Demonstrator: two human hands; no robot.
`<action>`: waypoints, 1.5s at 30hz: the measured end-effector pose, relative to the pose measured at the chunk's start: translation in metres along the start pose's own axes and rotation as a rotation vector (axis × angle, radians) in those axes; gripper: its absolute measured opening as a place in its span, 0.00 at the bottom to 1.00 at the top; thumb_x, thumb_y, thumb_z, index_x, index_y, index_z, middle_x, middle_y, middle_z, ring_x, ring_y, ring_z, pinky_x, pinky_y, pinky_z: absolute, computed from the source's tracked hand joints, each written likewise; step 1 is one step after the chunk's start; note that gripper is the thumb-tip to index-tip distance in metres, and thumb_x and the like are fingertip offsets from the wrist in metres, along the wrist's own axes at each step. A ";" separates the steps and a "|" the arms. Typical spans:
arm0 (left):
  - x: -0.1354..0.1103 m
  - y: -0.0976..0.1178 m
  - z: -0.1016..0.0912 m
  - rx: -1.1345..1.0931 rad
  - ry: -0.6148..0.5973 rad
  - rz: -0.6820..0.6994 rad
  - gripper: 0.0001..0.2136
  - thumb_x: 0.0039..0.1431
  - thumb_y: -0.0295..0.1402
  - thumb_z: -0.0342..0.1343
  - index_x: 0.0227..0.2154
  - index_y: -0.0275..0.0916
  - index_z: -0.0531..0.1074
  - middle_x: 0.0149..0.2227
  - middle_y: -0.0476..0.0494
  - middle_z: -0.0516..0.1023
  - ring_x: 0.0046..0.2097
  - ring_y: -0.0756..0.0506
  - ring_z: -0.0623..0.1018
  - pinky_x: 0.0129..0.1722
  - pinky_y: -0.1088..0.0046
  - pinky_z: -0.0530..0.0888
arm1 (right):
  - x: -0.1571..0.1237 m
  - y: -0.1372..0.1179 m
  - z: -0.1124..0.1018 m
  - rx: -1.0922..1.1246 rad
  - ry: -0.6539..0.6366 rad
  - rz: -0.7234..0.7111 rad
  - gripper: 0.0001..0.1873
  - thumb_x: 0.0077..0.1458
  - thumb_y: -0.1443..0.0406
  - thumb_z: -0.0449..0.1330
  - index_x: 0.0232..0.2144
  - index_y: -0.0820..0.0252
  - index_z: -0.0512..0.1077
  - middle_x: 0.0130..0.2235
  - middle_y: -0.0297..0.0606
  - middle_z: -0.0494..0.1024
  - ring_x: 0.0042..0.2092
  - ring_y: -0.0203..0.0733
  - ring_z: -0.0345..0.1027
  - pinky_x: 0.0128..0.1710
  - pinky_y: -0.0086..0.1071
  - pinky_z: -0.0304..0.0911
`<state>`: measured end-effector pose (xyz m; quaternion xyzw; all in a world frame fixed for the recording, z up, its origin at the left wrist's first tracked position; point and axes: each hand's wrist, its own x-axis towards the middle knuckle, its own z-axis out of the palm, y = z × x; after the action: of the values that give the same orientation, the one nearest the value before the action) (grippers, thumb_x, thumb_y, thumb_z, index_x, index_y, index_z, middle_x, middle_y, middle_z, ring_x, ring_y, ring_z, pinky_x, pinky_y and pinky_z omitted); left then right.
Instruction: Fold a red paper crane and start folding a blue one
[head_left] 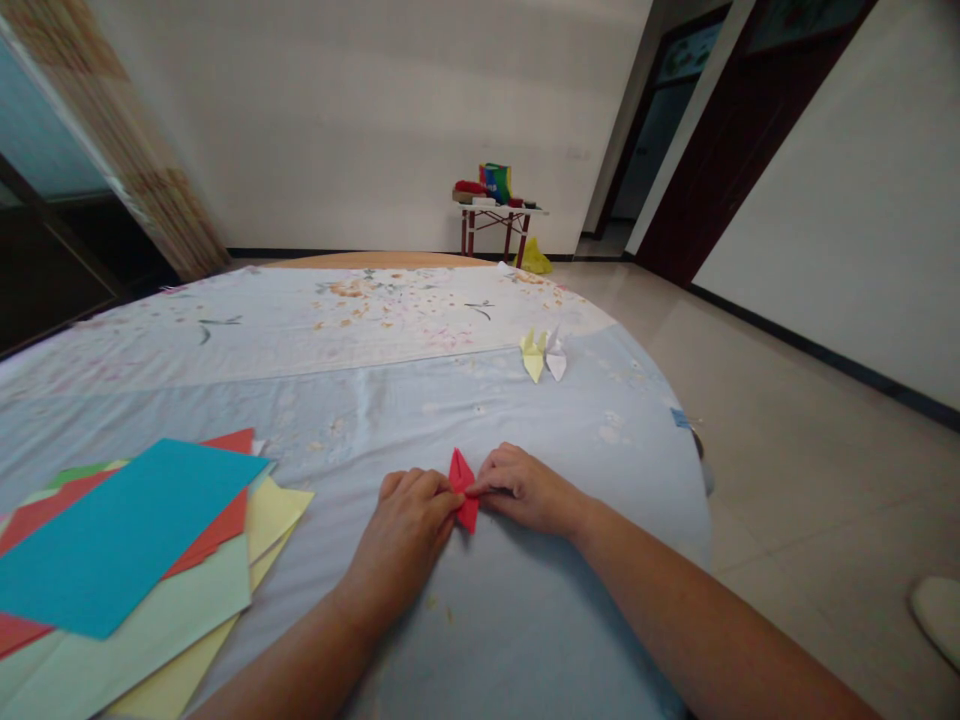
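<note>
A small folded piece of red paper (463,470), pointed at its far and near ends, lies on the cloth-covered table between my hands. My left hand (412,515) presses its fingertips on the left edge. From the other side, my right hand (521,487) pinches or presses the right edge, its fingers curled. Both hands are closed at the paper's middle, hiding part of its folds. Farther off to the right stand two finished-looking folded paper figures side by side, a pale yellow one (533,356) and a white one (556,357).
At the left lies a loose stack of coloured sheets, with a blue sheet (142,530) on top of red, pale green and yellow ones. A floral tablecloth (360,400) covers the round table. Beyond it, a small side table (501,210) holds several items near a yellow bag (535,257).
</note>
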<state>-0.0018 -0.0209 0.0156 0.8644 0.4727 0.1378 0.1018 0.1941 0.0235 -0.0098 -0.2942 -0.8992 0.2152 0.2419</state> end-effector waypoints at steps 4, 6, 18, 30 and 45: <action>0.000 0.002 -0.002 0.044 -0.056 0.009 0.10 0.55 0.27 0.49 0.36 0.43 0.73 0.37 0.45 0.72 0.41 0.44 0.69 0.43 0.64 0.60 | -0.002 -0.004 -0.002 -0.045 -0.018 -0.002 0.10 0.52 0.69 0.58 0.39 0.57 0.74 0.35 0.40 0.73 0.39 0.40 0.62 0.41 0.34 0.56; -0.002 0.004 -0.003 0.075 -0.079 0.017 0.10 0.55 0.26 0.48 0.36 0.43 0.73 0.37 0.44 0.72 0.42 0.43 0.69 0.44 0.63 0.60 | -0.002 -0.008 -0.004 -0.067 -0.024 -0.001 0.13 0.50 0.70 0.58 0.40 0.57 0.73 0.35 0.40 0.72 0.39 0.40 0.62 0.41 0.35 0.56; -0.007 0.016 -0.003 0.133 -0.089 -0.047 0.15 0.54 0.25 0.44 0.42 0.40 0.70 0.36 0.43 0.71 0.42 0.44 0.69 0.50 0.59 0.56 | -0.005 -0.016 -0.004 -0.144 -0.027 -0.004 0.14 0.49 0.70 0.57 0.40 0.57 0.74 0.36 0.40 0.71 0.39 0.41 0.61 0.41 0.35 0.56; -0.005 0.020 -0.004 0.182 -0.163 -0.074 0.18 0.53 0.25 0.44 0.46 0.41 0.68 0.40 0.42 0.71 0.44 0.42 0.69 0.51 0.58 0.56 | -0.003 -0.012 -0.008 -0.055 -0.043 0.035 0.14 0.47 0.71 0.57 0.37 0.57 0.75 0.35 0.39 0.72 0.39 0.40 0.63 0.41 0.34 0.57; -0.008 0.023 -0.006 0.239 -0.193 -0.047 0.18 0.53 0.25 0.45 0.47 0.43 0.67 0.42 0.40 0.72 0.45 0.41 0.70 0.52 0.54 0.57 | -0.004 -0.005 -0.003 -0.044 0.025 0.042 0.15 0.49 0.71 0.56 0.40 0.57 0.74 0.36 0.40 0.72 0.39 0.40 0.63 0.41 0.34 0.59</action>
<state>0.0104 -0.0402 0.0268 0.8683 0.4939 -0.0056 0.0463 0.1959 0.0179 -0.0060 -0.3212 -0.8942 0.1965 0.2422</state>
